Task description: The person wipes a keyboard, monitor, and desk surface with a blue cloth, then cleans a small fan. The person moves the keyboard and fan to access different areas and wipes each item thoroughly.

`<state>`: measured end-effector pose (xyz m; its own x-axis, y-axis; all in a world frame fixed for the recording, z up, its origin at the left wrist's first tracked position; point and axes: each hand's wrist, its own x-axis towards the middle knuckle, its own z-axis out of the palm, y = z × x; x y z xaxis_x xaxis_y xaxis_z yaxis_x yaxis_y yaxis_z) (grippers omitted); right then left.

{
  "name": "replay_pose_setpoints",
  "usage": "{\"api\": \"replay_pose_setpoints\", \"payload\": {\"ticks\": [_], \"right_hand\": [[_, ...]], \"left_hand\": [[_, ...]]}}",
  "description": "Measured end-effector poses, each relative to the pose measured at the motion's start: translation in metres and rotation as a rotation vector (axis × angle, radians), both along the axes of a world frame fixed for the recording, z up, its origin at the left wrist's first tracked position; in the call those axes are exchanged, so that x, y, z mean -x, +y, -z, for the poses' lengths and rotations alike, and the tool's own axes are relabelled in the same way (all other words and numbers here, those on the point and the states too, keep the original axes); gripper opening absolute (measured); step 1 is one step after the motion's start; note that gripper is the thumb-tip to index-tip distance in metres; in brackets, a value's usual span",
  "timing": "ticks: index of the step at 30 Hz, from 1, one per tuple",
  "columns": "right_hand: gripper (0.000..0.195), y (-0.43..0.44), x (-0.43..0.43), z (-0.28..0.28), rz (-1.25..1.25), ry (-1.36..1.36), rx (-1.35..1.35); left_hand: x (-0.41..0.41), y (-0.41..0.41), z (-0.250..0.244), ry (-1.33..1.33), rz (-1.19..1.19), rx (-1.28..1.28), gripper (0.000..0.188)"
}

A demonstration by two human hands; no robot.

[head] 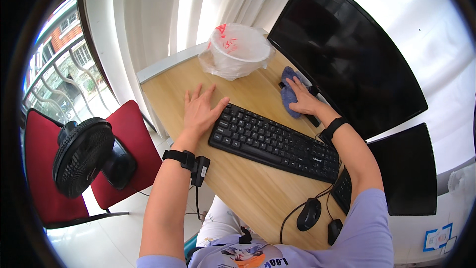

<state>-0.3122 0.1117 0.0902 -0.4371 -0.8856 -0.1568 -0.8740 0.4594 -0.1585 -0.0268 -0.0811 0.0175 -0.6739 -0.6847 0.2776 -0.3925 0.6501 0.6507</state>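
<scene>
My left hand (200,109) lies flat on the wood-grain desk (241,89) with its fingers apart. Its thumb reaches the far left corner of a black keyboard (275,141). A blue cloth (288,98) is under my right hand (304,98), pressed against the monitor's stand base. The fingers and thumb spread over the cloth and grip it. Part of the base (313,120) shows beneath. Above this hand leans a large black monitor (346,52) with a dark screen.
A white bin lined with a clear plastic bag (238,50) stands at the desk's far edge. Two mice, one a black mouse (309,214), lie with cables near me. A second monitor (403,175) and keyboard (342,190) are right. Left, a black fan (83,156) rests on red chairs (130,137).
</scene>
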Motion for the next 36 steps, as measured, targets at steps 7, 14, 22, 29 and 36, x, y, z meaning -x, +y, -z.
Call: {"api": "replay_pose_setpoints", "payload": {"ticks": [7,14,22,29,36], "right_hand": [[0.071,-0.012,0.027,0.023,0.177,0.041,0.081],[0.071,-0.061,0.064,0.044,0.562,0.059,0.218],[0.078,-0.066,0.079,0.038,0.550,0.022,0.240],[0.062,-0.022,0.045,0.045,0.024,-0.064,0.417],[0.054,0.022,0.006,0.037,-0.127,-0.190,0.336]], "left_hand": [[0.000,0.001,-0.006,-0.033,0.019,-0.003,0.070],[-0.001,0.000,-0.002,-0.042,0.016,0.020,0.071],[0.002,0.001,-0.001,-0.016,0.007,0.052,0.074],[0.001,0.000,0.000,-0.067,0.018,0.051,0.072],[0.006,-0.003,0.004,-0.023,0.019,0.033,0.076]]}}
